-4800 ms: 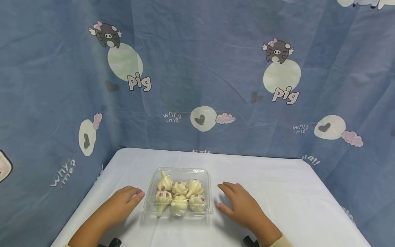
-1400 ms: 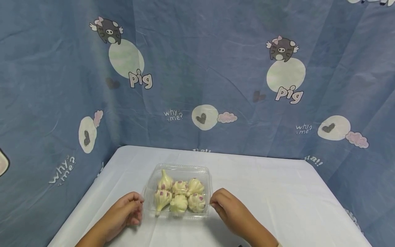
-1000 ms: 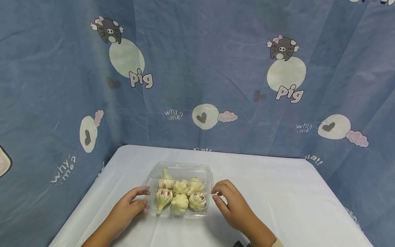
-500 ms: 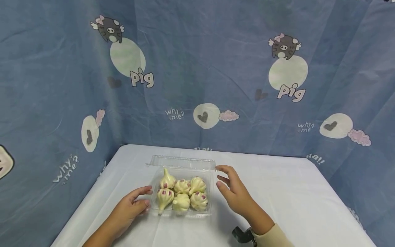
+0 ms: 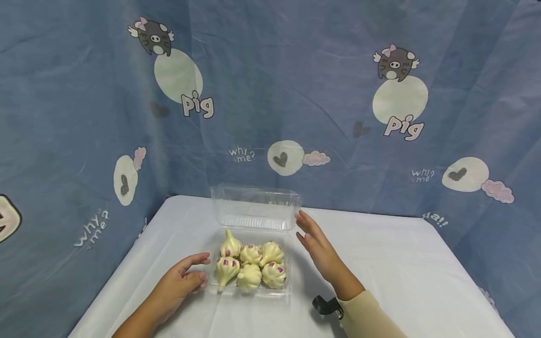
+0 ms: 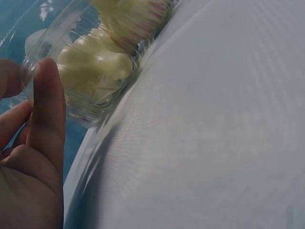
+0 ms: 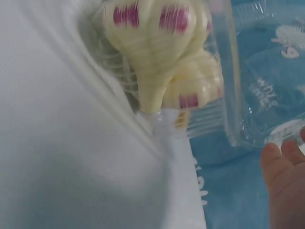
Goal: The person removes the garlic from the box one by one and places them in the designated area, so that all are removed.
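Observation:
A clear plastic clamshell box (image 5: 289, 274) stands on the white-covered table, its hinged lid (image 5: 255, 206) raised upright at the back. Several cream garlic bulbs (image 5: 249, 276) with purple marks, seemingly artificial, lie inside in two rows. My left hand (image 5: 177, 284) holds the box's left rim; in the left wrist view its thumb (image 6: 47, 98) and a finger lie on either side of the clear edge. My right hand (image 5: 323, 253) is at the right edge of the lid, fingers nearly straight, fingertips touching or almost touching the plastic. The right wrist view shows its fingertips (image 7: 274, 155) near the lid.
A white cloth (image 5: 401, 272) covers the table. A blue patterned curtain (image 5: 329, 108) hangs behind it and along both sides. A black wrist-camera piece (image 5: 325, 305) sits below my right wrist, by the beige sleeve (image 5: 367, 317).
The lid has swung from lying over the garlic bulbs to upright at the back. My right hand has moved away from me along with it; my left hand has stayed by the left rim.

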Demonstrator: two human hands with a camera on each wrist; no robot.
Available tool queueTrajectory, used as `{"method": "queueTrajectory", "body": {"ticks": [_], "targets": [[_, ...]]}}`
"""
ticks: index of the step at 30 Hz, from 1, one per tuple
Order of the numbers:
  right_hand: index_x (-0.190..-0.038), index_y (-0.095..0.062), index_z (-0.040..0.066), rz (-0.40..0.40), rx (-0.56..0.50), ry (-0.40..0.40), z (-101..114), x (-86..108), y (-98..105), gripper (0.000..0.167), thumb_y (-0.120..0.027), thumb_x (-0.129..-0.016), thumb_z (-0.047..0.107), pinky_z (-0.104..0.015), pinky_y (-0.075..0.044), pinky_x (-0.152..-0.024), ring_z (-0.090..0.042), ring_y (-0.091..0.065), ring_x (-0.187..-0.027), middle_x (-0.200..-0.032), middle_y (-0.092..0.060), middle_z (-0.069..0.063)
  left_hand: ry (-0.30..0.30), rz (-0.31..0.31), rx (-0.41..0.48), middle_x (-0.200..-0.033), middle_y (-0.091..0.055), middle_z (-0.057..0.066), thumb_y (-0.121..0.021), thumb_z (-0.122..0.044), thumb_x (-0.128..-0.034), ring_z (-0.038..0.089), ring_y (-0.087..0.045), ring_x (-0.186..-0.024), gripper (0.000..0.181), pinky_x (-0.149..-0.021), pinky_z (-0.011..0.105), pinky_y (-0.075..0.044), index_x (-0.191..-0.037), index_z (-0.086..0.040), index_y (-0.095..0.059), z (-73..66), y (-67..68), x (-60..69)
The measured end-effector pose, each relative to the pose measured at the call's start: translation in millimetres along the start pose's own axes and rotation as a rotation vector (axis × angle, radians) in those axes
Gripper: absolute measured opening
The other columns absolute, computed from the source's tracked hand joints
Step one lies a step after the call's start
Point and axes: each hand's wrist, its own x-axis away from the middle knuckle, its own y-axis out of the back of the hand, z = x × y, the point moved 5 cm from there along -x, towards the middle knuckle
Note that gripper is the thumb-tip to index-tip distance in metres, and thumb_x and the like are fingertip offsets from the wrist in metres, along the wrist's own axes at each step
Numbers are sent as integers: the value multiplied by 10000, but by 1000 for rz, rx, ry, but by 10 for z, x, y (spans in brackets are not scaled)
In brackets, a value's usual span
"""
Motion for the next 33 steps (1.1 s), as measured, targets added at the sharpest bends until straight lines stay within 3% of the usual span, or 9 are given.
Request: {"method": "queueTrajectory", "body": {"ticks": [3,6,12,22,27,33], "targets": [[-1691,-40,118,21,-49,-26,-73,-27,0,641,-332,-1158,322,-634,-112,-1255,-410,-27,-1611,-1750,-31,-177,13,0,-1,-1394,-522,119,-696,-96,-998,70,-656,-860,614,-818,261,-595,-1534,39,-429,2,-9,-2],[-1692,-1,128,34,-92,-50,-134,-37,-11,671,-336,-1155,352,-677,-86,-1247,-433,2,-1607,-1747,21,-188,19,2,0,-1428,-496,171,-692,-91,-999,73,-653,-863,614,-824,262,-594,-1538,35,-425,1,-18,-5],[-1691,28,134,40,-122,-83,-233,-28,-28,649,-291,-1161,330,-703,-121,-1236,-469,-7,-1597,-1741,52,-195,33,5,0,-1481,-455,224,-680,-86,-1005,73,-648,-854,611,-816,262,-588,-1548,18,-420,12,-24,-22],[-1691,70,205,90,-141,-124,-363,-36,-49,737,-189,-1114,583,-717,-123,-1234,-431,69,-1607,-1750,152,-103,24,4,1,-1459,-461,207,-680,-80,-1003,70,-658,-880,620,-840,264,-596,-1549,32,-408,3,-21,4],[-1688,49,130,83,-159,-143,-421,-52,-42,778,-192,-1110,591,-699,-139,-1240,-430,86,-1605,-1743,170,-127,28,10,3,-1467,-454,205,-685,-93,-1003,71,-657,-890,629,-845,267,-595,-1552,28,-404,7,-15,2],[-1667,77,43,72,-195,-170,-471,-58,-25,766,-168,-1128,528,-666,-126,-1258,-411,109,-1607,-1736,181,-150,15,37,-8,-1392,-501,92,-685,-121,-1014,51,-644,-865,645,-829,263,-593,-1558,47,-381,-12,-18,13]]}}
